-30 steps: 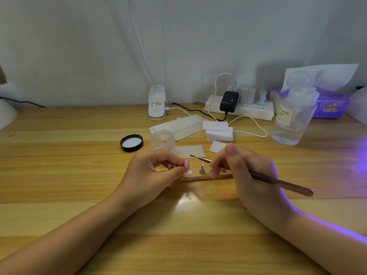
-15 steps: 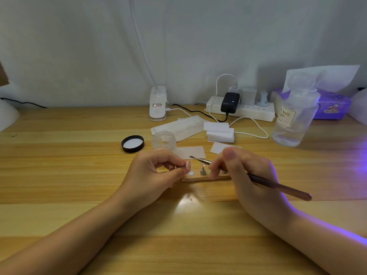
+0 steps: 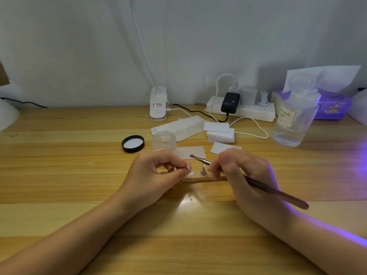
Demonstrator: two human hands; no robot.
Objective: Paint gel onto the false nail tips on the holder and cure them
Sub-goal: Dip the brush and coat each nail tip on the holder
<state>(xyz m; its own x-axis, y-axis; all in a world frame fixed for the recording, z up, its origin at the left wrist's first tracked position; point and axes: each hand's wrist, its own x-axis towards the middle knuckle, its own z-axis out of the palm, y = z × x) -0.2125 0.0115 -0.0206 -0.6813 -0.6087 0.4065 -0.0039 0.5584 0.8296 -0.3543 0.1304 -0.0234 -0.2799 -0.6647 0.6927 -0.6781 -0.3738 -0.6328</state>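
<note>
So your left hand (image 3: 156, 171) is pinching one false nail tip (image 3: 188, 166) between thumb and fingertips, held up just off the left end of the holder (image 3: 198, 178), and your right hand (image 3: 244, 175) has the brush (image 3: 258, 184) gripped like a pen. The thing that matters here: the brush runs on a diagonal, handle trailing back out to your right, flat tip (image 3: 193, 156) pointing up-left and sitting just right of and slightly beyond the nail tip, not touching it as far as I can tell. So the tip lies left of the bristles, basically between your two hands, nearer the left one. The holder lies crosswise on the counter right under your fingers, with one metal stand (image 3: 203, 171) showing between the hands. I'd guess the next stroke just needs the bristles to drop down-left onto the nail.
</note>
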